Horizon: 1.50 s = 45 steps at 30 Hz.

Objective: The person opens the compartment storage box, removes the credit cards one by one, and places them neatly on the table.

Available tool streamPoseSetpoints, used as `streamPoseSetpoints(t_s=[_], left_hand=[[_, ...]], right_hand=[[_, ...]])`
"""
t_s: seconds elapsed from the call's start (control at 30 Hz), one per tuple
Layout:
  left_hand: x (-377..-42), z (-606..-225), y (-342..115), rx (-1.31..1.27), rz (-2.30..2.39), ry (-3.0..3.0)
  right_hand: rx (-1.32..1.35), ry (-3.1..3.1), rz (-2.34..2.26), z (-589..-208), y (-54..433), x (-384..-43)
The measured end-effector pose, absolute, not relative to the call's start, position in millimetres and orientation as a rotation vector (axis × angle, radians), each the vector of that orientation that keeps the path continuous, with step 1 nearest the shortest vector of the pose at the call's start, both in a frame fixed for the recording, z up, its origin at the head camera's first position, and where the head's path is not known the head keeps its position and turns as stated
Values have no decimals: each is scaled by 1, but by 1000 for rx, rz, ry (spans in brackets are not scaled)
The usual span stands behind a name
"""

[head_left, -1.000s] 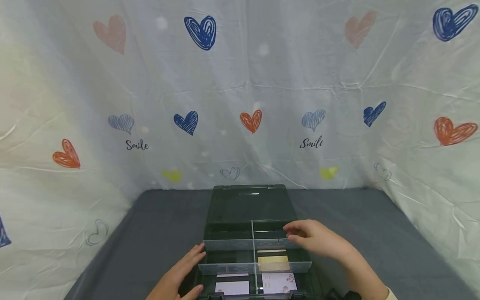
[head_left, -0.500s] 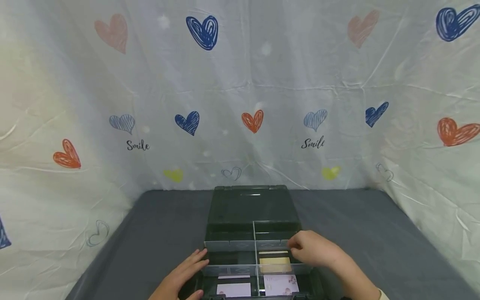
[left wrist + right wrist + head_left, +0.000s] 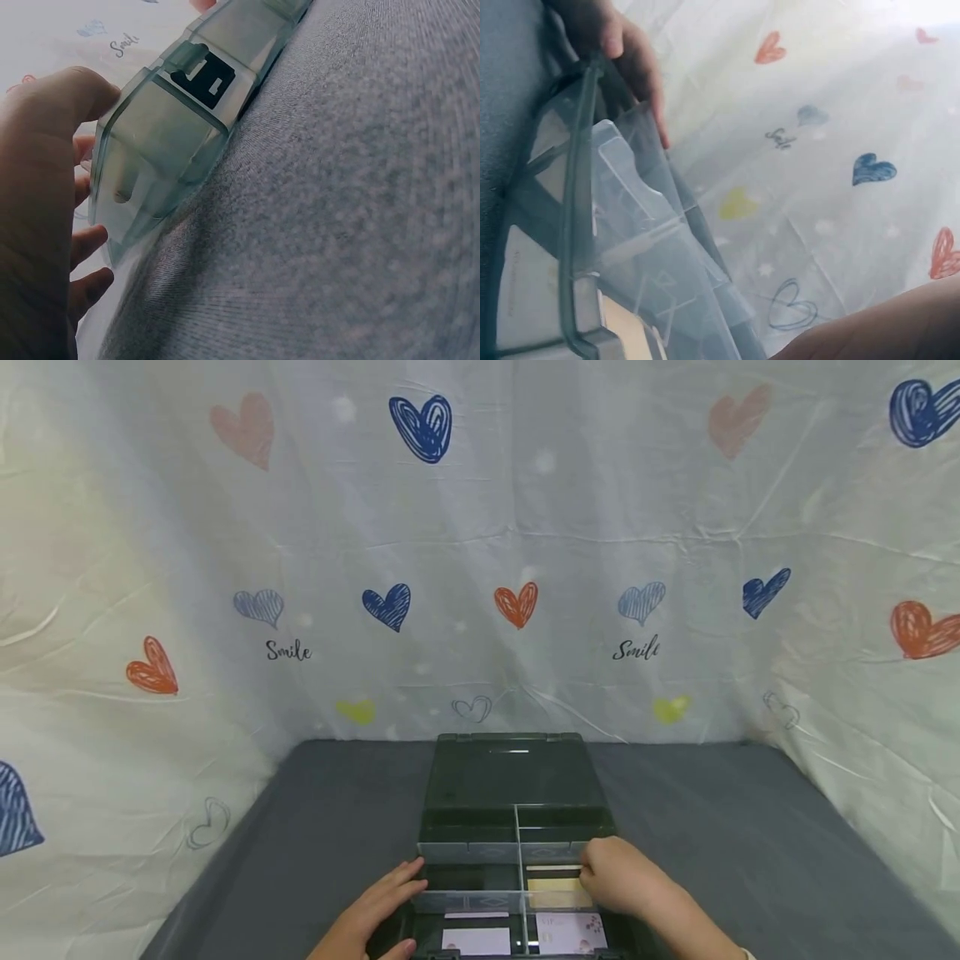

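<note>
A dark green see-through plastic box [image 3: 517, 770] lies open, its lid folded back. Clear dividers split it into several compartments. My left hand [image 3: 381, 903] rests along its left side, fingers loosely extended; the left wrist view shows the thumb [image 3: 94, 90] at the box's edge. My right hand [image 3: 626, 878] reaches down over the right side, fingers bent at the middle right compartment, beside a yellow card [image 3: 555, 887]. Its fingertips are hidden, so I cannot tell what they hold. A plain white card [image 3: 477, 941] and a flowered card [image 3: 570, 933] lie in the front compartments.
Grey cloth [image 3: 352, 802] covers the table around the box. Behind and at both sides hangs a white curtain [image 3: 450, 527] with printed hearts. A black latch [image 3: 210, 79] shows on the box's front in the left wrist view.
My right hand has come down from above the back right compartment to the middle right one, its fingers now bent. My left hand stays at the box's side. The head view has shifted slightly.
</note>
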<state>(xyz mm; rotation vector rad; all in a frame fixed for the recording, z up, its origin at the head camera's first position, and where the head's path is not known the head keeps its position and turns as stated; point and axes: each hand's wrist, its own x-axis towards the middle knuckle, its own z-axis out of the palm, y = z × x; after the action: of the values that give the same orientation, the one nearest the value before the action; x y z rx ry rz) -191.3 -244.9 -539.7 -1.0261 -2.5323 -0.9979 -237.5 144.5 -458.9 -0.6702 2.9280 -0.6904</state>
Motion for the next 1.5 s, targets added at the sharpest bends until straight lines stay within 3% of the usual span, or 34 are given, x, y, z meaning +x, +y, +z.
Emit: streamPoseSetpoints(t_s=[0.5, 1.03, 1.27, 1.5], left_hand=[[-189, -539, -244, -1005, -1083, -2548], [-196, -544, -247, -1128, -1036, -2442], [-192, -541, -245, -1039, -1119, -2534], [-192, -541, -245, -1071, -1090, -2520]], right_hand=[[-411, 3016, -624, -469, 133, -237], [-467, 2907, -826, -464, 139, -241], [-508, 2846, -923, -449, 144, -243], [-457, 2626, -1270, -447, 146, -249]])
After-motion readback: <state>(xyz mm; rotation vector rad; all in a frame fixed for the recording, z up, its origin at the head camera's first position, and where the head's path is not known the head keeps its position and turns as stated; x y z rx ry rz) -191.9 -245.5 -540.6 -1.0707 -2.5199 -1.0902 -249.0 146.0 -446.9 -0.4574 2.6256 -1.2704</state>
